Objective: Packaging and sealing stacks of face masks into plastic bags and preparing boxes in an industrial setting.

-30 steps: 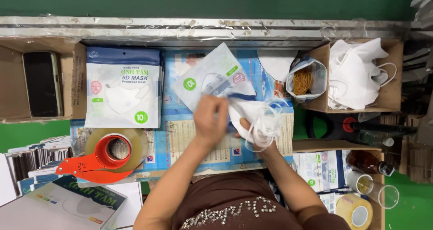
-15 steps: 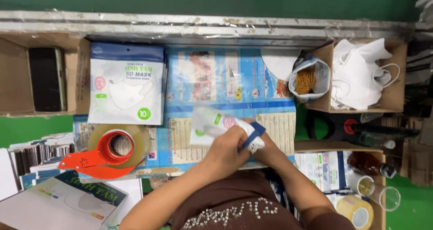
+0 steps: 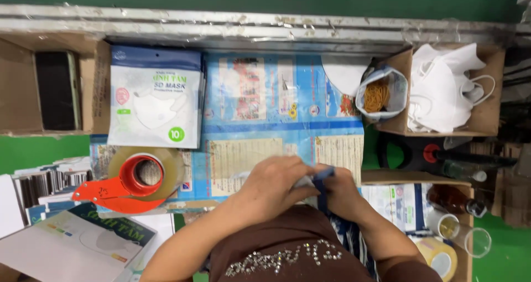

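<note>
Both my hands are close to my body at the near edge of the table. My left hand (image 3: pixel 274 185) and my right hand (image 3: pixel 340 192) together grip a mask pouch (image 3: pixel 322 183) with a blue top edge; most of it is hidden under my fingers. A stack of filled mask pouches (image 3: pixel 155 97), white with blue headers, lies at the far left of the printed blue table cover (image 3: pixel 265 105). White face masks (image 3: pixel 442 88) are piled in a cardboard box at the far right.
An orange tape dispenser (image 3: pixel 133 182) with a clear tape roll sits to my left. A bag of rubber bands (image 3: pixel 379 94), a phone (image 3: pixel 55 91) in a cardboard box, flat pouch packs (image 3: pixel 77 243), bottles (image 3: pixel 451 199) and a tape roll (image 3: pixel 437 257) surround the work area.
My hands have pulled the pouch and the masks from the middle of the table back toward my body. The pouch, spread open before, is now folded small between both hands.
</note>
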